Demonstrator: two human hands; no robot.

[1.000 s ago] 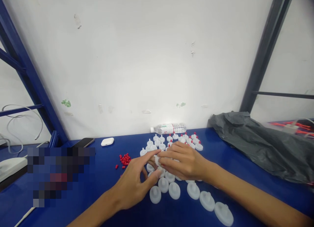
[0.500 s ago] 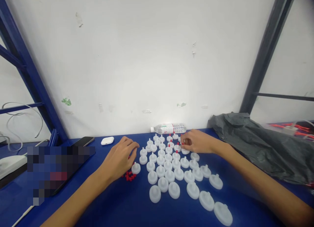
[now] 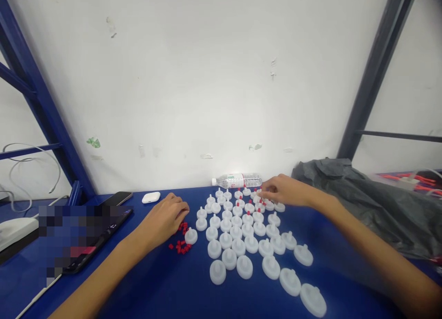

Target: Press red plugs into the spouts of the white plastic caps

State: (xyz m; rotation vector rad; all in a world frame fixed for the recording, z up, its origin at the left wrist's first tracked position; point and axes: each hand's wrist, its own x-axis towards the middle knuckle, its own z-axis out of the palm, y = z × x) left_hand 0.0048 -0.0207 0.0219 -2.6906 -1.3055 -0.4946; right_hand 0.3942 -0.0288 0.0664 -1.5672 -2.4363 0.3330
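Many white plastic disc-shaped pieces with a short upright nozzle, such as this white disc, stand in loose rows on the blue table. Several toward the back carry a small red cap on the nozzle. My left hand hovers beside a pile of loose red caps, fingers curled and thumb close to them; what they hold, if anything, is hidden. A single white disc stands right by that pile. My right hand is at the back right discs, fingertips pinched together among the nozzles; their contents are not clear.
A clear plastic bottle lies along the wall behind the discs. A white earbud case and a phone are at the left, near a dark tablet-like device. Dark grey plastic sheeting covers the right side.
My left hand has drawn back leftward, uncovering more red caps. My right hand has shifted right and slightly up, showing more discs with red caps where it was.
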